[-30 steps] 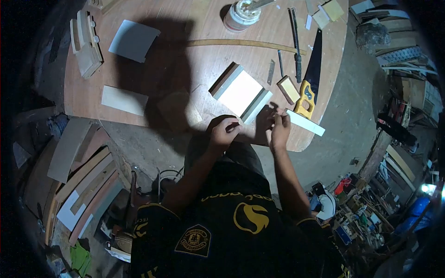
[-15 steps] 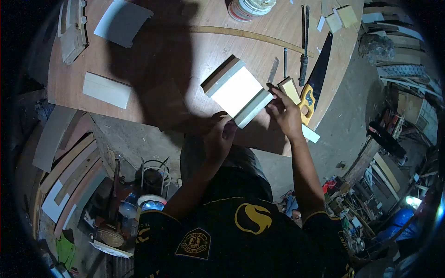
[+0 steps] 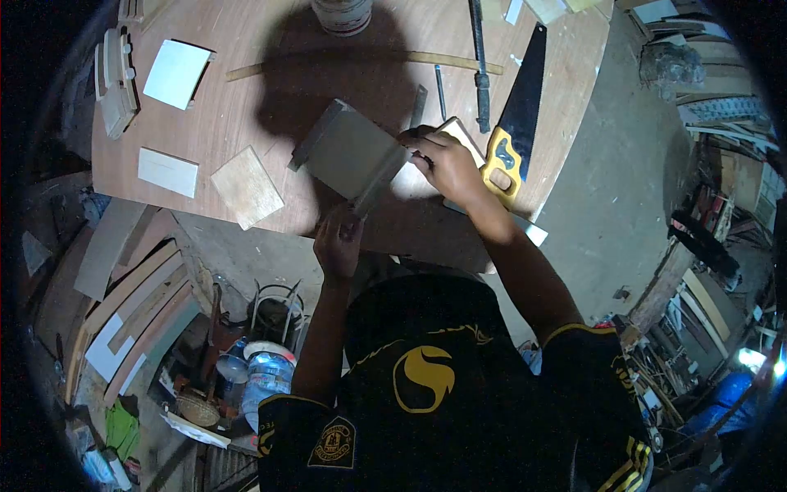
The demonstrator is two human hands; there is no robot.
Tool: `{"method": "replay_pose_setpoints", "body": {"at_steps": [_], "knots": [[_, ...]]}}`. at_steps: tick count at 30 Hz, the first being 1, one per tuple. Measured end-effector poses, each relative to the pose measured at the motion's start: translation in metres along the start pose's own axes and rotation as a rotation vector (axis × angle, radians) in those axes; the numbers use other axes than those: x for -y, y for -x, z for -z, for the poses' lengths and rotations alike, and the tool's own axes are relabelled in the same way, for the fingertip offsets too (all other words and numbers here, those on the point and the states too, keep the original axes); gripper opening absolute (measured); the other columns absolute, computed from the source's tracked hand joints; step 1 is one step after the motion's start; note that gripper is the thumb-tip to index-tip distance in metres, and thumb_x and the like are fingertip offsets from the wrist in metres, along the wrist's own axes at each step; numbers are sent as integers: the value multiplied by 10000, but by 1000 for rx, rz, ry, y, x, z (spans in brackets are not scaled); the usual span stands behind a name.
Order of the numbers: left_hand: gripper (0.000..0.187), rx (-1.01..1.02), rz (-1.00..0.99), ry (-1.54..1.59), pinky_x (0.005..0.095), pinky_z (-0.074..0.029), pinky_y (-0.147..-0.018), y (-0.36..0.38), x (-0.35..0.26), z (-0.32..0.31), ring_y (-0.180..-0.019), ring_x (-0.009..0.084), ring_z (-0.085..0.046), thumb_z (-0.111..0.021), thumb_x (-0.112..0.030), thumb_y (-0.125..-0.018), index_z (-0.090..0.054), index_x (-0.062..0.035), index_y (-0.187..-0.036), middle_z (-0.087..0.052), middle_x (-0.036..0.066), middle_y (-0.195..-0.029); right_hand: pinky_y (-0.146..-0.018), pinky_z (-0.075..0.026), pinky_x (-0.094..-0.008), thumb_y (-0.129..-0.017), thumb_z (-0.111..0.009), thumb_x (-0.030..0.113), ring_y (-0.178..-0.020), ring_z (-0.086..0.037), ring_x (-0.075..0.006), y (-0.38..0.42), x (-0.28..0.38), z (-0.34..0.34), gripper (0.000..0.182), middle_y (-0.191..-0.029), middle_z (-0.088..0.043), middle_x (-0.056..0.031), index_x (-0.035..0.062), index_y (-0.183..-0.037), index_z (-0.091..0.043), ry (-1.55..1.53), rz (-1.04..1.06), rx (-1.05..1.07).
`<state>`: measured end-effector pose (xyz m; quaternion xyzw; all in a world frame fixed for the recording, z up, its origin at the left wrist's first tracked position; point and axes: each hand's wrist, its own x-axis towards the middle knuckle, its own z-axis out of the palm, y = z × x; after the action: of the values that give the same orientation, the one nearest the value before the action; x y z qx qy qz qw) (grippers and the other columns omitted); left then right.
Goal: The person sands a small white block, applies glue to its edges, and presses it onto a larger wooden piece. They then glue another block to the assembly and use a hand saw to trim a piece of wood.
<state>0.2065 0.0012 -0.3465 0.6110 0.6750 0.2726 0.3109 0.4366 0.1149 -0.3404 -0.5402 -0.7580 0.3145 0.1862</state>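
Observation:
A small panel (image 3: 348, 156) with a raised wooden strip along each of two opposite sides is tilted over the table, in the shadow of my head. At its near corner, my left hand (image 3: 338, 242) has its fingers closed on the edge. My right hand (image 3: 449, 168) grips the right corner of the same panel, thumb and fingers pressed to the strip. Just beyond the right hand lies a pale wooden block (image 3: 461, 138), partly hidden by it. A handsaw (image 3: 518, 107) with a yellow handle rests to the right of that hand.
On the wooden table (image 3: 221, 115) lie a thin plywood piece (image 3: 247, 187), a white rectangle (image 3: 168, 171), a white-topped piece (image 3: 177, 74), a long curved strip (image 3: 361, 57), a bar clamp (image 3: 480, 74), a pencil (image 3: 440, 90) and a metal blade (image 3: 419, 105). A jar (image 3: 343, 15) stands at the back.
My view has shifted, so the table's things sit elsewhere in it. The held panel has gone from bright light into shadow, and the plywood piece at left is now lit.

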Motion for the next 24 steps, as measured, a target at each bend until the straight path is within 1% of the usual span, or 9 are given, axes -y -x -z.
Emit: {"method": "replay_pose_setpoints", "body": {"at_steps": [4,6,10,12,16,19,21,22,24], "knots": [[295,-105,-67,-71,364,-536,-717,0,0,-6,-855,279,-668,-727,-74,-791,-640,-39,-1071,-677,124,-972,-826,-515,-374,-821,-678,141,-945,-634,-318,0,-18,-1,334,-1026,-661,-136,106,-1152,-649,20,27,81],[279,-105,-89,-83,364,-534,-730,0,1,-9,-874,293,-666,-709,-81,-809,-642,-25,-1074,-674,139,-986,-801,-520,-376,-763,-724,168,-908,-639,-317,3,-39,-17,434,-994,-661,-142,115,-1183,-629,-33,32,45],[247,-96,-68,39,367,-534,-756,1,10,-14,-917,328,-662,-648,-74,-852,-633,7,-1085,-667,181,-994,-797,-524,-384,-641,-779,171,-904,-657,-303,-15,-23,4,607,-1032,-665,-125,128,-1218,-593,184,8,333],[236,-79,-98,-7,370,-535,-761,1,10,-13,-930,335,-660,-633,-65,-858,-632,13,-1081,-665,192,-1001,-808,-525,-380,-698,-736,133,-920,-664,-296,-19,-34,1,507,-1078,-660,-116,105,-1187,-604,135,168,325],[238,-118,-100,-41,372,-535,-759,4,5,-15,-913,335,-667,-648,-79,-857,-632,12,-1077,-672,183,-990,-810,-526,-373,-768,-669,87,-934,-665,-287,-18,-30,0,393,-1081,-665,-111,89,-1158,-620,-14,193,164],[249,-135,-48,-35,363,-535,-730,4,-2,-16,-874,325,-674,-685,-92,-839,-638,7,-1063,-678,171,-970,-799,-526,-374,-817,-619,62,-925,-669,-279,-20,-30,3,304,-1046,-678,-108,84,-1119,-641,41,139,305],[257,-131,-16,-29,356,-535,-709,3,-3,-17,-846,316,-677,-705,-97,-827,-642,4,-1055,-681,167,-957,-635,-481,-428,-858,-517,158,-781,-679,-244,-21,-34,-4,192,-860,-677,-70,158,-976,-668,27,208,179],[254,-152,-67,-60,347,-530,-683,3,-3,-17,-820,302,-676,-717,-92,-817,-646,3,-1042,-680,161,-940,-635,-481,-428,-858,-517,158,-781,-679,-244,-22,-33,-3,192,-860,-677,-70,158,-976,-668,24,206,174],[251,-170,-122,-93,338,-525,-657,2,-3,-18,-795,289,-675,-728,-87,-808,-650,3,-1029,-680,155,-924,-772,-520,-385,-832,-633,112,-899,-669,-274,-24,-32,0,260,-1018,-672,-116,80,-1090,-629,-42,133,327]]}}
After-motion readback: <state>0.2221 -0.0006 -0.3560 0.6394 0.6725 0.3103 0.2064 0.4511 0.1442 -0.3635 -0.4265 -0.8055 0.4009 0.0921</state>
